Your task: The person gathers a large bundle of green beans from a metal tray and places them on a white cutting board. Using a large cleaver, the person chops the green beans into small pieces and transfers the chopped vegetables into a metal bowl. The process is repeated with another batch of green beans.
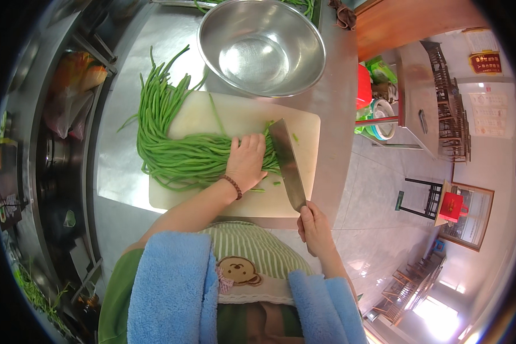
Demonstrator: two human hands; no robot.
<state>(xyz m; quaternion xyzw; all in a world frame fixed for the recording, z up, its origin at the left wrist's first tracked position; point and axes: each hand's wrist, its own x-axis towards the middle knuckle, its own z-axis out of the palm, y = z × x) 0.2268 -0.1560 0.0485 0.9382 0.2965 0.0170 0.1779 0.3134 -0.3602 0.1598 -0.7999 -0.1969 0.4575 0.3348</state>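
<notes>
A large bunch of long green yardlong beans (185,155) lies curved across a white cutting board (241,206), its far part hanging over the board's left side. My left hand (246,161), with a beaded bracelet at the wrist, presses down on the bunch near its right end. In my right hand (316,228) is the handle of a Chinese cleaver (289,165). Its broad blade stands beside the bean ends, just right of my left fingers. A few small bean pieces (277,183) are scattered on the board close to the blade.
Beyond the board stands a wide stainless steel bowl (258,56) with nothing in it. The board rests on a steel worktop (124,172). At the top edge, more green beans (301,4) lie in a tray. Steel shelving (92,150) runs along the left; a dark cloth (343,15) lies top right.
</notes>
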